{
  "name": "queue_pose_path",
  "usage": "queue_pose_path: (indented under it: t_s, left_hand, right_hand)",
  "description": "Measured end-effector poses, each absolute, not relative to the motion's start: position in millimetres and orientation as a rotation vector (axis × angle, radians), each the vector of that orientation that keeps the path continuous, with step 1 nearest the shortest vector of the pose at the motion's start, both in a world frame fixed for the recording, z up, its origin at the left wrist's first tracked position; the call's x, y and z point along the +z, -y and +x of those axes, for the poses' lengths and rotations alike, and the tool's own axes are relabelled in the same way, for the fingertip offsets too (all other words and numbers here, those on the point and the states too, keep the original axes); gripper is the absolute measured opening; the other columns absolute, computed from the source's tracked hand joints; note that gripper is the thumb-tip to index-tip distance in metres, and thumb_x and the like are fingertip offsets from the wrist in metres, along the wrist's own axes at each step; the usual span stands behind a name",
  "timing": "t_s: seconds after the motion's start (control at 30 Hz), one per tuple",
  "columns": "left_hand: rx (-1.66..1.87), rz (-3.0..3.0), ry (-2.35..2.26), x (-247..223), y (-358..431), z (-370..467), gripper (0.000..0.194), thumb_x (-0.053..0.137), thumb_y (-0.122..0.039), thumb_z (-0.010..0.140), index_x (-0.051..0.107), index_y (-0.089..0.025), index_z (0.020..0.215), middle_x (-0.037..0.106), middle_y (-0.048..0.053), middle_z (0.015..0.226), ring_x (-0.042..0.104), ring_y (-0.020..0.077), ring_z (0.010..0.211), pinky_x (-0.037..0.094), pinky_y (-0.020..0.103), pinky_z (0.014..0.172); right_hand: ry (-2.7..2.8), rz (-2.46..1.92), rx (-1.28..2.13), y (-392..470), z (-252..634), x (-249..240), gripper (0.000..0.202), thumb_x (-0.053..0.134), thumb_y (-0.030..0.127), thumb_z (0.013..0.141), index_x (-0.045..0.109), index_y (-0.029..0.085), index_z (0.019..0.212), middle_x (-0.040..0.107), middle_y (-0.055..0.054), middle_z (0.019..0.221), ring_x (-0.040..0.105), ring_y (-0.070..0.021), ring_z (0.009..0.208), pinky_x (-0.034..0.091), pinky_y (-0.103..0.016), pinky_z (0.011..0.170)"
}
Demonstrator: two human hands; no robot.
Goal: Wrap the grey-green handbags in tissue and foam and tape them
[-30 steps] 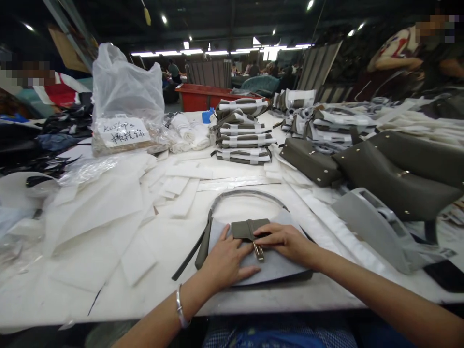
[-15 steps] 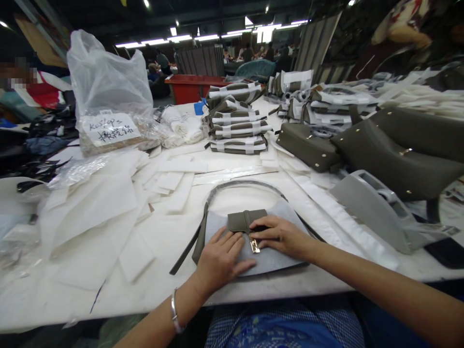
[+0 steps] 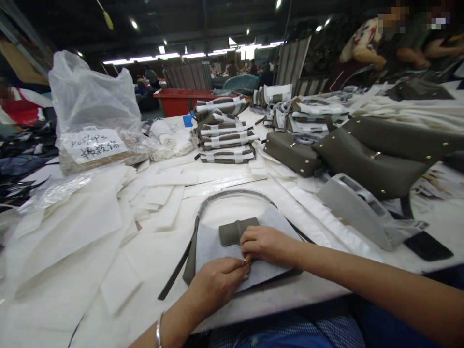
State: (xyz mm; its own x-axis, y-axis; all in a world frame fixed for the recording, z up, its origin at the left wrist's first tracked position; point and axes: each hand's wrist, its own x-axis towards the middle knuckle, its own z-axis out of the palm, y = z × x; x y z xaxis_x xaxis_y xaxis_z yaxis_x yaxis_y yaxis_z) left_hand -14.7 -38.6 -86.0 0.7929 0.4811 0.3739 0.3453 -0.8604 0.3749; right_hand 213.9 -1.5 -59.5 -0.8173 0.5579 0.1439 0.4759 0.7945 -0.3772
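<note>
An olive-grey handbag (image 3: 189, 270) lies flat at the table's front edge, a pale sheet (image 3: 210, 244) covering its face. Its wrapped handle (image 3: 235, 193) arches behind it, and a short olive flap tab (image 3: 232, 233) rests over the sheet. Below the tab, the fingertips of my left hand (image 3: 220, 279) and my right hand (image 3: 266, 247) meet, both closed in a pinch on the gold clasp (image 3: 247, 263). Only a glint of that clasp shows between the fingers. My left hand comes from the lower left, my right from the right side.
White foam sheets (image 3: 83, 227) cover the left, before a labelled plastic bag (image 3: 96, 111). Wrapped bags (image 3: 228, 140) are stacked at the back. Olive bags (image 3: 380, 150) and a grey tape dispenser (image 3: 357, 208) stand right. Several people work in the background.
Both hands have closed around the gold clasp, hiding most of it. The left hand was spread on the sheet; the right has slid down off the tab. The whole view has shifted slightly.
</note>
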Motion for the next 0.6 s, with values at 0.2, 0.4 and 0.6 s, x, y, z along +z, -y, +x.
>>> queue_pose_path:
  t_s: [0.2,0.4,0.6]
  left_hand:
    - [0.698,2.696,-0.651,-87,42,-15,0.022,0.047,-0.017,0.098,0.065,-0.019,0.112,0.072,0.006,0.098,0.07,0.0149,0.087,0.058,0.025,0.08]
    - [0.804,2.735,-0.577,-91,38,-15,0.022,0.048,-0.017,0.098,0.063,-0.018,0.113,0.073,0.006,0.097,0.071,0.0135,0.085,0.058,0.02,0.08]
    - [0.906,2.827,-0.549,-112,28,-19,0.02,0.049,-0.023,0.098,0.065,-0.023,0.11,0.074,0.002,0.09,0.071,0.0107,0.08,0.056,0.013,0.073]
  right_hand:
    - [2.748,-1.041,0.497,1,202,-73,0.012,0.069,0.028,0.09,0.071,0.015,0.09,0.067,-0.005,0.087,0.061,-0.0181,0.083,0.046,-0.027,0.073]
    - [2.706,-1.109,0.473,-14,217,-54,0.013,0.072,0.038,0.087,0.074,0.026,0.089,0.072,0.003,0.087,0.065,-0.0129,0.081,0.047,-0.019,0.071]
    - [2.284,-1.655,-0.027,-105,291,-44,0.028,0.053,0.022,0.098,0.064,0.015,0.123,0.067,-0.016,0.121,0.06,-0.0262,0.113,0.045,-0.04,0.097]
